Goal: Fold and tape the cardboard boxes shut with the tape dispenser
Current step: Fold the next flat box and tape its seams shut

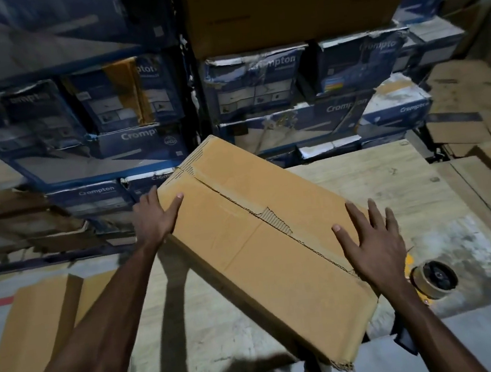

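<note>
Matt brown cardboard box (262, 233) with torn corrugated seam; worn, pale-grained wooden table (390, 175).

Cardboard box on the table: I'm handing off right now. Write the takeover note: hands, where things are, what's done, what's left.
Left hand: rests on the far-left corner of the cardboard box, thumb on top.
Right hand: flat, fingers spread, on its near-right edge.
The box lies slantwise on the wooden table. The tape dispenser lies on the table right of the right hand, untouched.
Done: top flaps folded shut.
Left: no tape visible on the centre seam. Pick up the dispenser and tape it.
</note>
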`<state>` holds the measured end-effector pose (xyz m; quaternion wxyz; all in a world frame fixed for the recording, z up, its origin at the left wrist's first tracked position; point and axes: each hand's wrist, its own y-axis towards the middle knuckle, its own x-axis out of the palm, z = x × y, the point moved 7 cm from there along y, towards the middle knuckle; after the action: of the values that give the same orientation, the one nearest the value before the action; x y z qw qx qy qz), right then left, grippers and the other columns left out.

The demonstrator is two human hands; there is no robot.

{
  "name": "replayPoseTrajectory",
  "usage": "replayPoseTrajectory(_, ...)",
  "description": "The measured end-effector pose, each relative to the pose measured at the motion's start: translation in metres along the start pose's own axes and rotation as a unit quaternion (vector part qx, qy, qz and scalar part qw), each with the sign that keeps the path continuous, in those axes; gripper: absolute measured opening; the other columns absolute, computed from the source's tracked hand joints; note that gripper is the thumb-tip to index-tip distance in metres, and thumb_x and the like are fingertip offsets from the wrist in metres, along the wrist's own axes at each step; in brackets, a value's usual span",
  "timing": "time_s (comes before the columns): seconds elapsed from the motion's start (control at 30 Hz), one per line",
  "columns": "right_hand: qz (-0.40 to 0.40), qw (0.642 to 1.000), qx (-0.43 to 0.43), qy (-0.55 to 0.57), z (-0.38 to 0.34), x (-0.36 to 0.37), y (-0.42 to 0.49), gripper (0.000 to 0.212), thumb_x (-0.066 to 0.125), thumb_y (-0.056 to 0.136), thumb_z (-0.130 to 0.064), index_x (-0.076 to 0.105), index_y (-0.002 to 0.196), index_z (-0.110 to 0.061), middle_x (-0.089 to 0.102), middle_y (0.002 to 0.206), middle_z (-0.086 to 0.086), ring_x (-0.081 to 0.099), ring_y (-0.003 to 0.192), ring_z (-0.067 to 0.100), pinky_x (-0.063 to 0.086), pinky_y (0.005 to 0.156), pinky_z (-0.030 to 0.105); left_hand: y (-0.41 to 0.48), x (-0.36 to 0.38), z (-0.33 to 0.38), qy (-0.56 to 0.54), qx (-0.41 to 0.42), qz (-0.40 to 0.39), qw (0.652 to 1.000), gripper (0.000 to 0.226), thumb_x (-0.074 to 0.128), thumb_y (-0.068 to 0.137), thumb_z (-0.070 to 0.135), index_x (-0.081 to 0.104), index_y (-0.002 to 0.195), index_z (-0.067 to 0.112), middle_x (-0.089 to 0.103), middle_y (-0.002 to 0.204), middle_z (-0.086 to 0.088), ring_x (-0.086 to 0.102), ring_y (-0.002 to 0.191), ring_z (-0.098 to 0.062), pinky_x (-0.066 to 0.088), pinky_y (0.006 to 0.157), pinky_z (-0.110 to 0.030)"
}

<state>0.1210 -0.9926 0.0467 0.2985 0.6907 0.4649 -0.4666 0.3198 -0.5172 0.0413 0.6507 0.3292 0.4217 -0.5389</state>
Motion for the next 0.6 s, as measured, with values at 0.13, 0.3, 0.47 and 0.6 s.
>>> replayPoseTrajectory(0.13,0.01,1.0,-0.015,0.009,0.004,-0.007,0.015,0.066,0.027,0.095,-0.082,0.023,0.156,-0.056,0.014,0.172,-0.009,0.007,0.158,0.025,0.029,0.119,0.06,-0.013,0.002,-0.013,-0.062,0.003,0.019,0.998,0.096,0.043,0.085,0.089,0.045,0.147,0.016,0.051,0.141,-0.018,0.046,0.129,-0.04,0.042,0.104,-0.058)
replayPoseTrajectory(0.3,-0.015,0.999,-0.044,0.005,-0.002,-0.011,0.039,0.067,0.029,0.094,-0.084,0.019,0.155,-0.06,0.013,0.172,-0.012,0.008,0.158,0.023,0.03,0.118,0.059,-0.032,0.001,-0.032,-0.076,-0.004,0.03,0.997,0.09,0.048,0.087,0.085,0.042,0.148,0.019,0.049,0.143,-0.014,0.044,0.131,-0.038,0.043,0.104,-0.058)
replayPoseTrajectory(0.47,-0.055,0.995,-0.083,-0.005,-0.012,-0.009,0.056,0.076,0.027,0.087,-0.091,0.017,0.155,-0.061,0.018,0.17,-0.014,0.011,0.156,0.022,0.032,0.113,0.063,-0.074,-0.005,-0.036,-0.064,-0.086,0.082,0.991,0.08,0.055,0.091,0.074,0.046,0.144,0.014,0.05,0.142,-0.017,0.045,0.13,-0.04,0.043,0.102,-0.058)
replayPoseTrajectory(0.6,-0.089,0.987,-0.133,-0.014,-0.012,-0.011,0.068,0.077,0.031,0.085,-0.091,0.015,0.155,-0.062,0.014,0.17,-0.018,0.01,0.156,0.02,0.032,0.109,0.069,-0.136,-0.011,-0.042,-0.076,-0.16,0.121,0.977,0.076,0.056,0.093,0.07,0.045,0.144,0.014,0.05,0.142,-0.018,0.045,0.13,-0.039,0.038,0.105,-0.059)
